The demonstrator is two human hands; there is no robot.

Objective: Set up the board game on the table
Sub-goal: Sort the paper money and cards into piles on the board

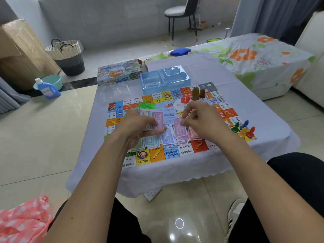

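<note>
1. While the square, brightly printed cardboard game board [175, 151] lies flat mid-table on the pale lilac tablecloth [201, 71], both hands work over its centre, prob. so sorted money lands where players can reach it.
2. Left hand [138, 127] holds a thick stack of paper play-money notes [154, 120], purple 5000 note on top; fingers curled under, thumb on the top note — a fan-style hold, likely for dealing notes off one at a time.
3. Right hand [194, 120] hovers just beside it at 3 o'clock, thumb and forefinger drawn together; can't tell whether they pinch a note or nothing.
4. Below the hands, fanned piles of green, blue, purple and pink notes [168, 139] sit on the board, seemingly sorted by value.
5. Small green plastic houses [145, 105] are heaped at approx. 11 o'clock of the board; red plastic pieces [186, 99] at 1 o'clock — kept apart by colour.
6. Red, yellow, green and blue plastic pawns [243, 131] cluster at the 3 o'clock edge, out of the way.
7. Clear blue plastic insert tray [164, 81] and the printed cardboard game box [119, 72] sit at 12 and 11 o'clock beyond the board, parked as empties.
8. Judgement: setup is well along; money sorting is the step in hand.
</note>
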